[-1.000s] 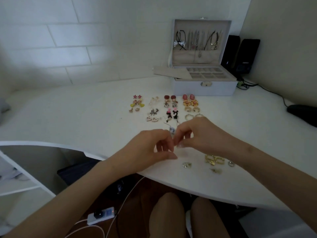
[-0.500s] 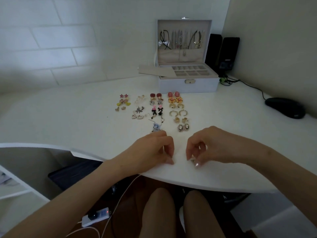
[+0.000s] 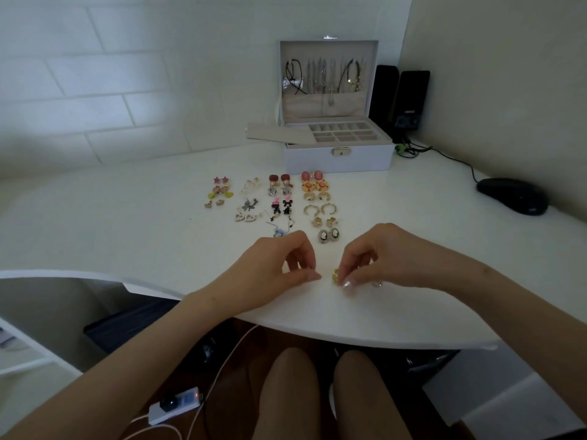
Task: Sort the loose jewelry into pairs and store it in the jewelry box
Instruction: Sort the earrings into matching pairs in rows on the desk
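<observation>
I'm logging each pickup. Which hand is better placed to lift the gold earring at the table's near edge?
The right hand: its fingertips already pinch the gold earring. The left hand is curled beside it, apart.

A home desk corner: a white bench [image 3: 127, 230] against a white brick wall [image 3: 95, 90], black speakers [image 3: 400, 100] and computer mouse [image 3: 513, 195] at right, a power strip [image 3: 176, 404] on the floor below.

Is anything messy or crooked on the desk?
Mostly tidy: the earrings lie in neat paired rows. The odd bit is the beige insert tray, which sits askew, sticking out over the left edge of the open jewelry box.
</observation>
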Demonstrator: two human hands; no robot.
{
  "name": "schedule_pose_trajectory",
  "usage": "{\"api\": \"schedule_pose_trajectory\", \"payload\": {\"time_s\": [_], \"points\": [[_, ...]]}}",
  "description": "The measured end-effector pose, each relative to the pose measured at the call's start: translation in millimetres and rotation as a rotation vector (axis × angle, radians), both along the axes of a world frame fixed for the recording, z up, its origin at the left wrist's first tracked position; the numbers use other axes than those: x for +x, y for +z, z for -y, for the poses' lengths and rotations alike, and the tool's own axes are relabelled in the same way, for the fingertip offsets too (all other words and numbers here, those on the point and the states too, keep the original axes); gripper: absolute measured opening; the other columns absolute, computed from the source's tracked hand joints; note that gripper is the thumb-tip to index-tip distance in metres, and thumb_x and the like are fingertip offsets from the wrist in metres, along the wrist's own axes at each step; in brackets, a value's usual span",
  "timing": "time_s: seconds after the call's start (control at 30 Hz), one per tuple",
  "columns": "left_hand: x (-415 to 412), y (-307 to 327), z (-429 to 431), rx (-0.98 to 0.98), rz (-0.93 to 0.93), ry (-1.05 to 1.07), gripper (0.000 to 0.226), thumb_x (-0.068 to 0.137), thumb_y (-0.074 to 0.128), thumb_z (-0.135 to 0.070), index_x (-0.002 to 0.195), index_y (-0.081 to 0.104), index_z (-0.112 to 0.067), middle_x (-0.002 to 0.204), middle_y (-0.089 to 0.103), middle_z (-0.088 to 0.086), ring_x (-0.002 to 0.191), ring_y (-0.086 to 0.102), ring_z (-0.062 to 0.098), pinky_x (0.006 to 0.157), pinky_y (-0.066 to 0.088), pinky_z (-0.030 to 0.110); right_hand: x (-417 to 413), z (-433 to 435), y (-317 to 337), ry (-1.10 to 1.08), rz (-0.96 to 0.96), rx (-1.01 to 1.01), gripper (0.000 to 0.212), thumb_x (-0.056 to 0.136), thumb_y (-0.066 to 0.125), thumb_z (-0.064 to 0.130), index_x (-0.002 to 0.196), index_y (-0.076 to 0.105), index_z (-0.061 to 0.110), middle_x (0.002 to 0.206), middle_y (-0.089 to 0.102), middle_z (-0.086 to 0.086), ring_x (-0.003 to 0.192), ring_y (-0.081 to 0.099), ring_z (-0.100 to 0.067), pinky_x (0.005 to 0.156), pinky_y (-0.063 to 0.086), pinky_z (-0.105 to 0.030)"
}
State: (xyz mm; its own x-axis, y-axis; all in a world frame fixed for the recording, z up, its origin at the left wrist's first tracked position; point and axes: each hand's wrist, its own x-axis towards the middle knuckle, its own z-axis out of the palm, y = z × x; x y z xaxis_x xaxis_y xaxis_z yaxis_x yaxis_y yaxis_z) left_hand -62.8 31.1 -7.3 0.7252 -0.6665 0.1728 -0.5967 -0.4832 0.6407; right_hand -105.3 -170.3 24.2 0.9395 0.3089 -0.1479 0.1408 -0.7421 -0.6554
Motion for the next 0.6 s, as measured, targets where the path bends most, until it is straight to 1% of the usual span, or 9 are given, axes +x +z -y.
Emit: {"api": "schedule_pose_trajectory", "payload": {"time_s": [0.07,0.17,0.23,0.3,0.37,0.43,0.6], "points": [[0,0,3,-0.011,0.005,-0.014,0.011,0.083,0.067,-0.023,0.085,0.057,-0.027,0.079,0.059,-0.015,0.073,0.053,-0.005,0.062,0.039,0.008,1,4,-2,-0.023,0.043,0.006,0.01,0.076,0.075,0.015,0.082,0.075,0.024,0.065,0.067,0.016,0.055,0.055,0.006,0.055,0.041,-0.009],[0,-1,8,-0.012,0.02,-0.042,0.007,0.084,0.066,-0.021,0.09,0.064,-0.024,0.08,0.06,-0.014,0.077,0.054,-0.001,0.064,0.039,0.008,3,22,3,-0.087,0.119,-0.063,0.016,0.074,0.076,0.011,0.077,0.073,0.026,0.069,0.065,0.012,0.059,0.053,0.004,0.058,0.04,-0.011],[-1,0,11,-0.015,0.025,-0.064,0.003,0.084,0.066,-0.02,0.086,0.066,-0.023,0.081,0.062,-0.011,0.078,0.054,0.002,0.065,0.039,0.008,3,35,6,-0.075,0.086,-0.151,0.02,0.074,0.076,0.008,0.075,0.071,0.027,0.071,0.065,0.01,0.06,0.051,0.003,0.061,0.041,-0.014],[-1,0,14,-0.022,0.015,-0.072,0.003,0.082,0.068,-0.021,0.081,0.066,-0.023,0.081,0.064,-0.008,0.076,0.054,0.001,0.065,0.038,0.007,0,43,4,-0.047,0.03,-0.195,0.02,0.074,0.075,0.007,0.078,0.071,0.027,0.075,0.065,0.007,0.062,0.051,0.003,0.063,0.041,-0.013],[-2,0,17,-0.023,-0.004,-0.059,0.004,0.08,0.07,-0.023,0.079,0.066,-0.023,0.08,0.064,-0.008,0.073,0.054,0.0,0.064,0.038,0.008,-2,44,-1,-0.036,0.015,-0.187,0.019,0.073,0.076,0.009,0.082,0.072,0.025,0.077,0.066,0.006,0.064,0.051,0.0,0.062,0.041,-0.013],[-2,0,20,-0.024,-0.017,-0.045,0.005,0.079,0.071,-0.025,0.078,0.066,-0.024,0.078,0.063,-0.009,0.072,0.053,0.0,0.064,0.038,0.009,-3,42,-7,-0.046,0.027,-0.155,0.017,0.071,0.078,0.013,0.083,0.071,0.023,0.078,0.065,0.005,0.065,0.051,-0.003,0.063,0.041,-0.016],[-2,3,22,-0.038,-0.008,-0.06,0.005,0.078,0.072,-0.023,0.079,0.068,-0.022,0.077,0.063,-0.013,0.075,0.056,0.0,0.064,0.04,0.01,-1,39,-13,-0.065,0.059,-0.143,0.014,0.069,0.08,0.018,0.075,0.068,0.021,0.075,0.062,0.007,0.062,0.049,-0.002,0.062,0.042,-0.021]]}}
